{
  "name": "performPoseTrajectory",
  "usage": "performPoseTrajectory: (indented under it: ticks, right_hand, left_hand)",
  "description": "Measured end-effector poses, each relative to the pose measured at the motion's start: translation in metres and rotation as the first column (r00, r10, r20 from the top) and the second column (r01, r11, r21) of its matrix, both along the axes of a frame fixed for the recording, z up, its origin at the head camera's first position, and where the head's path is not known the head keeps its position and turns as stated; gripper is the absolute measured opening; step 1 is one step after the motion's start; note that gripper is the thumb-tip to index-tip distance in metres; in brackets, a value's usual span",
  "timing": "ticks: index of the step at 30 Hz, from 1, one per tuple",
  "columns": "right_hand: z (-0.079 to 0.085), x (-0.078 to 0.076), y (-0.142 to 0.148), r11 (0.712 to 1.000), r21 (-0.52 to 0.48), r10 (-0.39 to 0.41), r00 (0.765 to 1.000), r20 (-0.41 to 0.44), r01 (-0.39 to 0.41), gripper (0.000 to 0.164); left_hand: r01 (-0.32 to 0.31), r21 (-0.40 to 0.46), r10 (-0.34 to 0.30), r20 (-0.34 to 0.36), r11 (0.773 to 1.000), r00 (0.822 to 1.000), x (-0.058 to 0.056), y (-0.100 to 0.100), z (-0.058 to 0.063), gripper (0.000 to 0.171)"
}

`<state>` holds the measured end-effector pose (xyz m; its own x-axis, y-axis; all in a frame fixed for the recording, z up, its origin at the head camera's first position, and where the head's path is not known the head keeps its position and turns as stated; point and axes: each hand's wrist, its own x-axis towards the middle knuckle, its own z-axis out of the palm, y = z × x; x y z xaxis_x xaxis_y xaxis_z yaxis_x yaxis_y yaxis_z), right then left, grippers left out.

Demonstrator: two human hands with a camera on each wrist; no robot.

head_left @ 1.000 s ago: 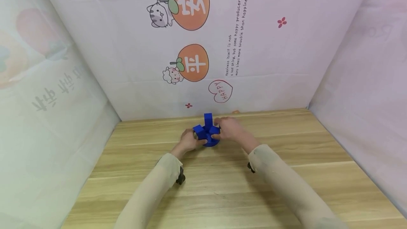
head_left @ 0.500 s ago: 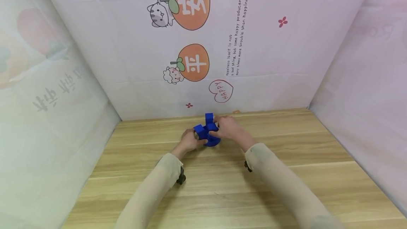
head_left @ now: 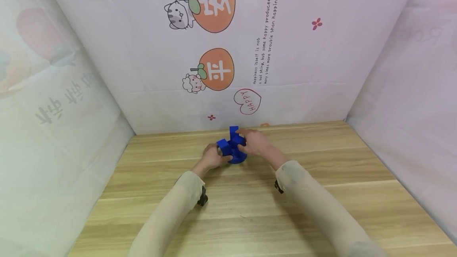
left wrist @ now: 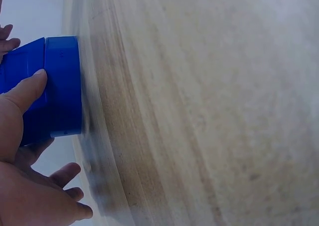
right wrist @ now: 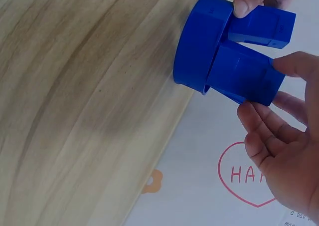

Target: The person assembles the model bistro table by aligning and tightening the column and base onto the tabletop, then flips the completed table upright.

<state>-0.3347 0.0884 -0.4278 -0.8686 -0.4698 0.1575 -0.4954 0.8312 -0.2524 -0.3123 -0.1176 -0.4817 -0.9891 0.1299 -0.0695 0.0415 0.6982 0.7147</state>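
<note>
A round blue base [head_left: 237, 159] stands on the wooden table near the back wall, with several blue blocks rising from it. My left hand [head_left: 212, 157] grips its left side, and the thumb [left wrist: 31, 89] presses against the blue surface. On the right, my right hand [head_left: 255, 142] pinches a tapered blue block [right wrist: 246, 74] between thumb and fingertips. That block's lower end sits at the rim of the base in the right wrist view. Beside it rises another blue block [right wrist: 266, 26], touched by the left thumb. A tall block [head_left: 233, 131] stands at the back.
The white printed cloth wall [head_left: 292, 90] rises close behind the blue base. Further cloth walls flank the wood-grain table [head_left: 228, 217] on the left and right. Black wrist devices [head_left: 202, 196] sit at the cuffs of both beige sleeves.
My right hand has shifted slightly left and up, and the block it pinches has moved a little towards the middle of the base. The left hand stays almost in place.
</note>
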Motion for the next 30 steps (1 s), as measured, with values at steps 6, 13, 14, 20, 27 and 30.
performPoseTrajectory:
  ticks: [6,13,14,20,27,30]
  right_hand:
    - [0.002,-0.001,0.001,0.995,0.000,-0.102,0.994,0.045,0.102,0.055]
    - [0.003,-0.003,0.003,0.997,-0.045,-0.061,0.997,0.040,0.063,0.053]
    - [0.003,-0.003,0.004,0.997,-0.049,-0.051,0.998,0.031,0.053,0.052]
    - [0.005,-0.003,0.006,0.999,0.022,-0.043,0.999,-0.014,0.043,0.050]
    - [0.011,0.001,0.013,0.994,0.104,0.019,1.000,-0.012,-0.018,0.049]
    - [0.012,0.003,0.016,0.995,0.098,-0.002,1.000,-0.002,0.002,0.040]
  left_hand:
    - [0.001,0.006,-0.001,-0.008,1.000,1.000,-0.001,-0.001,-0.002,0.076]
    - [-0.003,0.001,0.003,-0.011,1.000,1.000,0.000,-0.002,-0.003,0.076]
    - [-0.003,0.000,0.003,-0.013,1.000,1.000,0.000,-0.001,-0.003,0.075]
    - [0.001,-0.020,-0.002,-0.017,1.000,1.000,-0.003,-0.002,-0.001,0.075]
    - [-0.037,-0.036,0.036,-0.020,0.999,0.999,-0.002,-0.003,0.000,0.078]
    - [-0.051,-0.055,0.050,-0.020,0.997,0.999,-0.001,-0.003,0.002,0.078]
